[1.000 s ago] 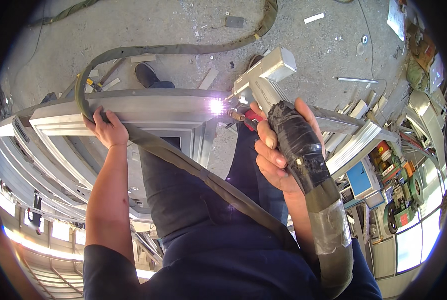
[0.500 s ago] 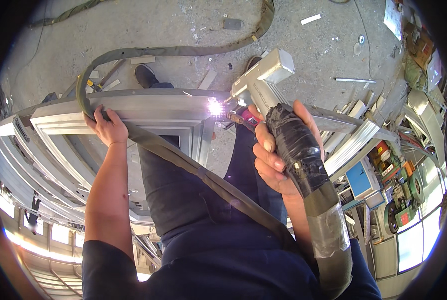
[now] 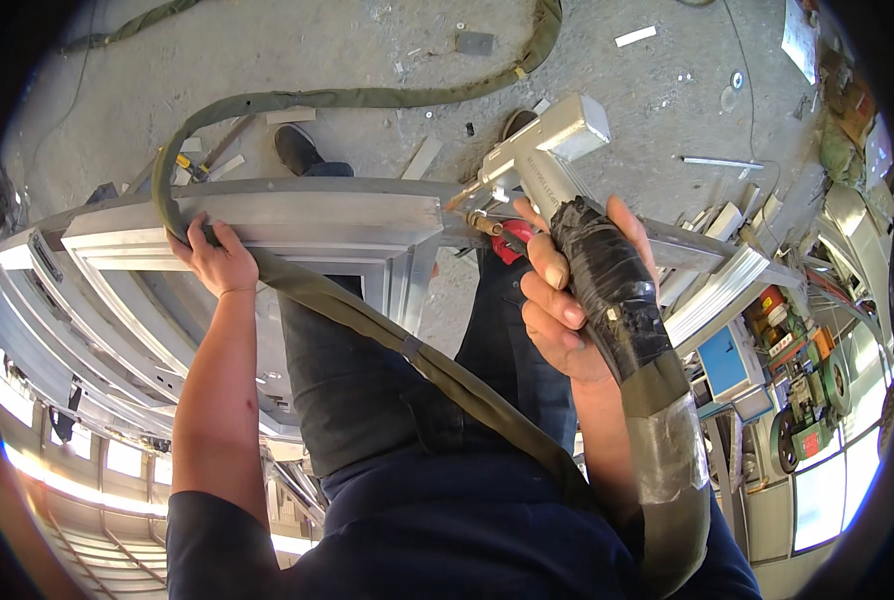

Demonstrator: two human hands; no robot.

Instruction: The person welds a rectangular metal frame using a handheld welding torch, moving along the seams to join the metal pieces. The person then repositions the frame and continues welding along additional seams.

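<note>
My right hand [image 3: 559, 300] is wrapped around the black-taped handle of a silver welding gun [image 3: 547, 165]. Its copper tip [image 3: 464, 197] points left, close to the right end of a silver metal frame [image 3: 297, 212], with no spark showing. Below the tip sits a brass-coloured nozzle [image 3: 483, 222] beside a red part [image 3: 512, 243], partly hidden by my fingers. At the frame's left, my left hand [image 3: 219, 258] is closed around an olive sleeved hose [image 3: 337, 305], resting against the frame's edge. From there the hose slants across my lap toward the lower right.
The hose also loops over the concrete floor beyond the frame. My shoes [image 3: 297, 150] stand past its far edge, near metal offcuts [image 3: 423, 158]. At right are stacked metal profiles [image 3: 717, 290], a blue-and-white cabinet [image 3: 724, 358] and a green machine [image 3: 812, 400].
The bright welding flash at the tip has gone out. My right hand and the gun have shifted slightly right, while my left hand keeps its place on the hose.
</note>
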